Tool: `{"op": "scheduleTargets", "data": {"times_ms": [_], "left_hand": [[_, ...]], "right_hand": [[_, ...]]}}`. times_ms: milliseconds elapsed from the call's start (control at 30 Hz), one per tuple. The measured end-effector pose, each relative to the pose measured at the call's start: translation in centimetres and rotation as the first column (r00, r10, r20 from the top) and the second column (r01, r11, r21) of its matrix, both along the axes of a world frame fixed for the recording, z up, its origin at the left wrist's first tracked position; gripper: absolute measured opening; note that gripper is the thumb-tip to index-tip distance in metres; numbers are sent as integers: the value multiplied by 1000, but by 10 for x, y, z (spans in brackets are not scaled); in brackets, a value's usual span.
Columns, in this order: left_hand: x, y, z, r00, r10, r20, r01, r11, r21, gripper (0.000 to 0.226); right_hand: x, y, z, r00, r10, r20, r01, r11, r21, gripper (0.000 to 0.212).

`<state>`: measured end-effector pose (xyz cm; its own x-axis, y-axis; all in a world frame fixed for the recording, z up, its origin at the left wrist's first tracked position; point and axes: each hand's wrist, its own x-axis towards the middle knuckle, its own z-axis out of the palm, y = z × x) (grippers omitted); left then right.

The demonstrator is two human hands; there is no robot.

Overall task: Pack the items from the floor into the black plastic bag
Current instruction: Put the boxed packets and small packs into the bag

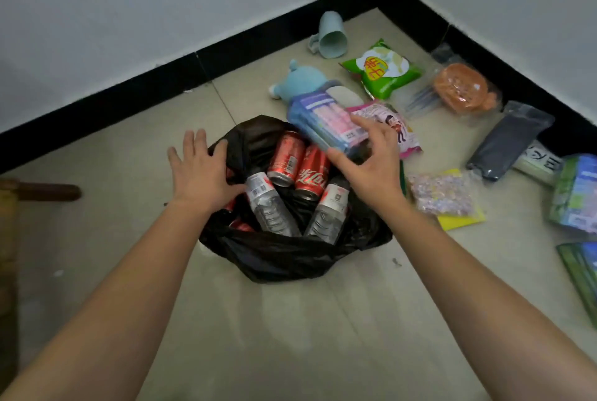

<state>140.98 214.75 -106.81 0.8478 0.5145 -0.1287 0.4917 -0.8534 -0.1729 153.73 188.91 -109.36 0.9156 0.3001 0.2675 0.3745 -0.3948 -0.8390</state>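
Black plastic bag: on the floor, mouth open upward.
Bag contents: two red cans side by side at the far side; two clear water bottles lying in front of them, caps toward the cans.
Left hand: fingers spread wide, palm down, pressing on the bag's left rim; holds nothing.
Right hand: thumb and fingers closed around a blue-and-pink pack, held over the bag's far right rim.
Items on the floor, right of the bag: blue plush toy, pale mug on its side, green snack packet, orange item in clear wrap, dark pouch, glitter packet.
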Motion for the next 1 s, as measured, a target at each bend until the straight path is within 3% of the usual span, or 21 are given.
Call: {"op": "scheduleTargets", "data": {"times_ms": [100,167,233,333,433,533,733,833,1000], "left_hand": [[-21,9,-6,1000,21,0,-21,999,-39,68],[-29,9,-10,987,43,152,-30,996,-82,37],[-32,7,-10,932,122,342,-74,986,-149,23],[-29,6,-2,828,214,518,-105,967,-232,23],[-26,6,4,770,217,601,-67,963,-261,19],[-26,6,6,760,208,616,-29,957,-288,22],[-27,11,5,772,257,582,-10,919,-393,26],[-18,6,14,823,194,534,80,891,-448,47],[21,-36,26,825,26,564,204,918,-340,75]], "right_hand": [[-33,6,-30,967,233,-97,-249,949,-195,71],[-47,8,-45,933,344,-103,-359,885,-298,73],[-51,15,-47,917,389,-90,-396,857,-328,72],[-50,36,-42,891,449,-74,-443,819,-366,72],[-48,62,-37,885,460,-72,-450,803,-392,74],[-51,87,-34,896,438,-70,-426,807,-409,78],[-50,99,-33,854,513,-90,-470,684,-558,82],[-48,85,-31,890,447,-86,-418,727,-545,88],[-31,21,-18,980,200,11,-171,864,-474,92]]}}
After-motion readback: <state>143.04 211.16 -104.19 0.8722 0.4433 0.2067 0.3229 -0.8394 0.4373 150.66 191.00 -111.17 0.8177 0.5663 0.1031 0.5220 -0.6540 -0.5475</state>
